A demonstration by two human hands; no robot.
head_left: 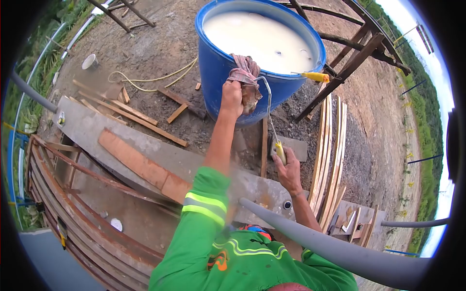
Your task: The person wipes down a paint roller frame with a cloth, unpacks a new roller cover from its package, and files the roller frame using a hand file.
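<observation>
My left hand (232, 98) is closed around a bunched, dirty pinkish rag (245, 72) at the near side of a blue barrel (206, 72). Whitish liquid (257, 41) fills the barrel close to its rim. My right hand (289, 172) grips the yellow handle of a paint roller frame (270, 104). Its bent metal rod runs up to the rag, which hides the roller end. On the barrel's right rim rests another yellow-handled tool (316, 76); its kind is not clear.
A grey plank (233, 177) with a brown board (141, 157) on it crosses in front of me. A grey pipe (330, 237) passes near my body. Long timber strips (327, 155) lie at right, wood scraps (131, 114) and a yellow hose (145, 80) at left. Wooden posts (347, 72) stand behind.
</observation>
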